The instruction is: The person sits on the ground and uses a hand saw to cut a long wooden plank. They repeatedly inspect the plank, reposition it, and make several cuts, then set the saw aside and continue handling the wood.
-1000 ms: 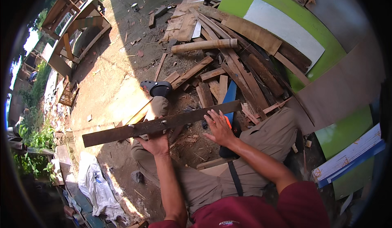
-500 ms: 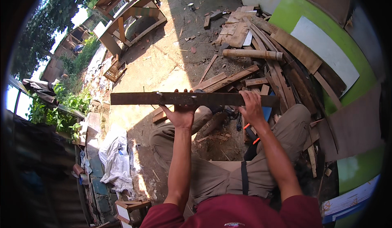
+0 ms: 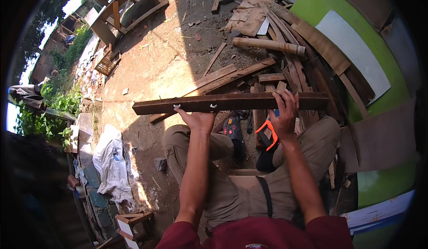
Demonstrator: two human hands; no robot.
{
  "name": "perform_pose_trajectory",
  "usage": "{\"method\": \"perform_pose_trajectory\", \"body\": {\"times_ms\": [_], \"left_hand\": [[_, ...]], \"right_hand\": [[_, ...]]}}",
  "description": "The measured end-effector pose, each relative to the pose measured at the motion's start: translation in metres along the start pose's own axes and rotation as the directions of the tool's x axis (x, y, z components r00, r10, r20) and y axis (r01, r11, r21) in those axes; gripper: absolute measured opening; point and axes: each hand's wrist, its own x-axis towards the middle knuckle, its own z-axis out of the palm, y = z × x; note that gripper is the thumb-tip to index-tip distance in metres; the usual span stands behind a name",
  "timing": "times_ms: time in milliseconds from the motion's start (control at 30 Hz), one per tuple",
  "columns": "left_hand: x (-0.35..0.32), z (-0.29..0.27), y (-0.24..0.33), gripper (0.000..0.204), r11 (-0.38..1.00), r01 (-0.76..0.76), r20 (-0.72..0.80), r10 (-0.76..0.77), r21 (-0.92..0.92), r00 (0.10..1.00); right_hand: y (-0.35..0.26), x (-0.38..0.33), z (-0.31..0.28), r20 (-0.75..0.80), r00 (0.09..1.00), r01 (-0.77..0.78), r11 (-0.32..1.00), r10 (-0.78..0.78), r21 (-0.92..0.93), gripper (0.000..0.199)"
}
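Observation:
Across the middle I hold a long, dark brown wooden plank [image 3: 249, 102], its right end a little higher than its left. Two small white clips [image 3: 213, 105] sit on its near face. My left hand [image 3: 199, 120] bears it from below, left of centre, with the thumb on the near side and most fingers hidden behind the wood. My right hand [image 3: 285, 113] grips it towards the right end, fingers over the top edge. Under my right hand is a tool with an orange-and-black handle [image 3: 269, 135], partly hidden by that hand.
Loose boards [image 3: 240, 77] and a round pole [image 3: 268, 46] lie heaped ahead and to the right. Green and white panels [image 3: 356, 53] lean at the right. A white sack [image 3: 109, 162] lies at left, wooden furniture [image 3: 127, 8] stands at far left. My feet wear dark clogs [image 3: 233, 133].
The plank has shifted right and tilted, its right end rising and more of its lower face showing. The orange-handled tool shows more, and the whole view has shifted slightly.

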Motion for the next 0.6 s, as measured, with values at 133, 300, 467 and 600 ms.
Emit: {"method": "perform_pose_trajectory", "body": {"times_ms": [133, 300, 467, 600], "left_hand": [[-0.024, 0.025, -0.007, 0.109, 1.0, -0.012, -0.051, 0.013, 0.024, 0.999], [-0.054, 0.063, 0.003, 0.096, 1.0, 0.025, 0.099, -0.025, 0.003, 0.995], [-0.088, 0.081, 0.011, 0.07, 1.0, -0.019, 0.243, 0.022, -0.015, 0.97], [-0.106, 0.088, 0.015, 0.083, 0.998, -0.059, 0.055, 0.061, -0.037, 0.997]], "right_hand": [[-0.007, 0.016, -0.038, -0.052, 0.997, 0.054, 0.998, -0.055, -0.033, 0.063], [-0.02, 0.029, -0.07, -0.167, 0.981, 0.094, 0.994, -0.103, -0.06, 0.056], [-0.038, 0.031, -0.097, -0.23, 0.964, 0.115, 0.99, -0.131, -0.082, 0.05], [-0.048, 0.034, -0.11, -0.258, 0.95, 0.148, 0.982, -0.174, -0.118, 0.048]]}}
